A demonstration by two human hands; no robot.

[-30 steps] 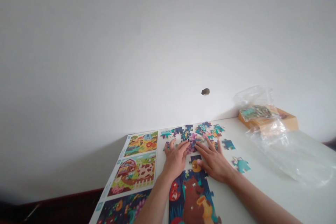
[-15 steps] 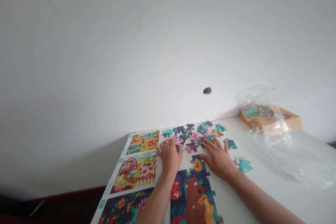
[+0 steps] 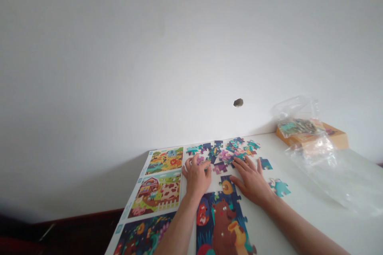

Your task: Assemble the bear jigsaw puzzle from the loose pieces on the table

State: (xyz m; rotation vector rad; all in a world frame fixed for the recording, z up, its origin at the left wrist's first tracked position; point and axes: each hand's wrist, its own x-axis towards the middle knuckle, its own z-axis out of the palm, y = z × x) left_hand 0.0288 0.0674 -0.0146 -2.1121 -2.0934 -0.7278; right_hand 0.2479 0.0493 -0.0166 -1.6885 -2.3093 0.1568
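My left hand (image 3: 197, 178) is over the near left side of a heap of loose jigsaw pieces (image 3: 225, 155). Its thumb and index finger are drawn together on a puzzle piece, mostly hidden by the fingers. A pink puzzle piece (image 3: 200, 160) shows just beyond them. Palm down, my right hand (image 3: 251, 180) rests with fingers spread, its fingertips at the heap's near edge. Between my forearms lies a joined puzzle section (image 3: 223, 219) with a brown bear holding a honey pot. One purple puzzle piece (image 3: 220, 167) sits between the hands.
Left of the puzzle lies a sheet of reference pictures (image 3: 163, 193). Teal pieces (image 3: 281, 187) lie right of my right hand. At the back right, a clear plastic bag (image 3: 299, 127) rests on a yellow box (image 3: 338, 135). A white wall (image 3: 179, 67) borders the table.
My left hand's index finger and thumb have closed inward, the index bending to the right. My right hand stays almost in place. The view has shifted slightly.
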